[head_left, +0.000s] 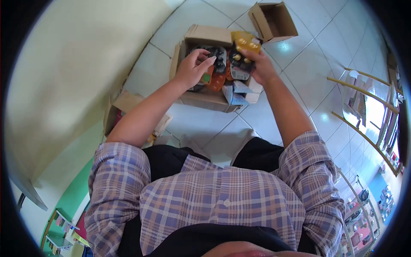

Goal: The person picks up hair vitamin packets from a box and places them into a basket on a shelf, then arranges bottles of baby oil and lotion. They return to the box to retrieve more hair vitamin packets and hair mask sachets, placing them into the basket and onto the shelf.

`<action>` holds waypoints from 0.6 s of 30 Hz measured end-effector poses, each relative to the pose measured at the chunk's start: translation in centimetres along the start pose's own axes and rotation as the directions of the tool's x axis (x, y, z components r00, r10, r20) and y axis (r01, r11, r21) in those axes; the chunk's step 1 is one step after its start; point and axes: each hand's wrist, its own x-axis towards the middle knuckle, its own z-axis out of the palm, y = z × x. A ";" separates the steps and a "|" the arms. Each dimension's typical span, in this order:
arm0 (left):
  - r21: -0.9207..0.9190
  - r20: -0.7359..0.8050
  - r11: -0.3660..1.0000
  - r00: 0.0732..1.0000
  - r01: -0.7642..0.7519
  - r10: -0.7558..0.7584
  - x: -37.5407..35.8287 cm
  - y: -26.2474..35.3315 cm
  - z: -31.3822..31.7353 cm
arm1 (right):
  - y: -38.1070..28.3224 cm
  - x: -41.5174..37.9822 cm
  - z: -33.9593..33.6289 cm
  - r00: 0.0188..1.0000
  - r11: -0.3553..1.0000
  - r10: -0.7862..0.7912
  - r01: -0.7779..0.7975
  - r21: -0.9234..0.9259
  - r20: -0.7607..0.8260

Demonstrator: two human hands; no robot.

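My right hand is closed on a black-and-yellow plastic pack at the right side of an open cardboard box. A pale label shows near the pack's lower end. My left hand is over the left part of the box, thumb and fingers apart with nothing between them. Next to its fingertips lies a black pack in clear plastic. Orange packs show below it, and a light blue carton sits at the box's near right corner. My left hand and forearm hide some of the contents.
Another cardboard box stands open on the tiled floor beyond, to the right. A further open box is partly behind my left forearm, beside the wall. A rack with yellow rails stands at the far right.
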 end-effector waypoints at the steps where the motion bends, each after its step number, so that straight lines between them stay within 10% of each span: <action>1: 0.010 0.001 1.000 1.000 -0.022 0.022 0.5 1.6 0.6 | 0.0 0.0 0.5 0.999 0.999 -0.032 0.032 -0.040 0.024; 3: -0.305 0.018 0.947 0.995 0.098 -0.097 0.9 4.9 1.3 | -0.5 0.2 2.2 0.998 0.996 -0.037 0.034 -0.086 -0.041; 8: -0.136 -0.136 0.990 0.991 -0.035 0.016 1.4 8.2 1.1 | -3.4 0.3 5.5 0.998 0.986 -0.038 0.046 -0.159 0.052; 12: -0.406 -0.177 0.914 0.979 0.025 -0.105 0.9 10.5 0.8 | -6.3 -2.6 7.5 0.998 0.998 -0.059 0.059 0.018 -0.002; 14: -0.458 -0.221 0.889 0.966 0.020 -0.136 -2.4 15.9 0.5 | -8.8 -7.6 10.3 0.986 0.972 -0.134 0.112 -0.205 -0.098; 18: -0.473 -0.232 0.881 0.968 -0.024 -0.098 -10.1 28.6 -1.6 | -16.6 -19.5 18.6 0.992 0.992 -0.123 0.123 0.019 0.011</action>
